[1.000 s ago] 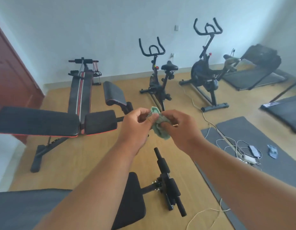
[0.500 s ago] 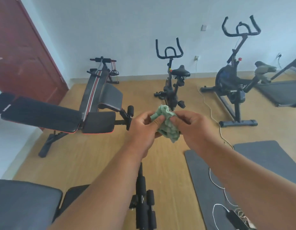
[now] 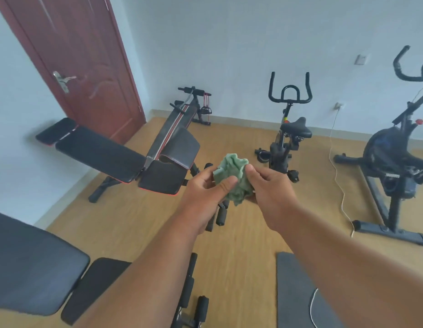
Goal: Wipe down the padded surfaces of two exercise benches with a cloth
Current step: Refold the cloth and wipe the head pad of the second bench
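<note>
A crumpled green cloth (image 3: 234, 178) is bunched between both hands at mid-frame, above the floor. My left hand (image 3: 204, 195) pinches its lower left side with thumb and fingers. My right hand (image 3: 269, 188) grips its right side, thumb on top. One black padded bench (image 3: 103, 153) with red trim stands to the left, its seat pad (image 3: 161, 177) close to my left hand. A second black bench (image 3: 32, 266) lies at the lower left, right below my left forearm.
A sit-up bench (image 3: 177, 124) leans behind the first one. Two exercise bikes stand at centre back (image 3: 286, 140) and right (image 3: 395, 157). A grey mat (image 3: 293, 292) lies at the lower right, with a white cable (image 3: 338, 176) on the wooden floor. A red-brown door (image 3: 82, 67) is at the upper left.
The view has swung left, bringing the door and both benches further into frame. Both hands keep the cloth and have bunched it tighter.
</note>
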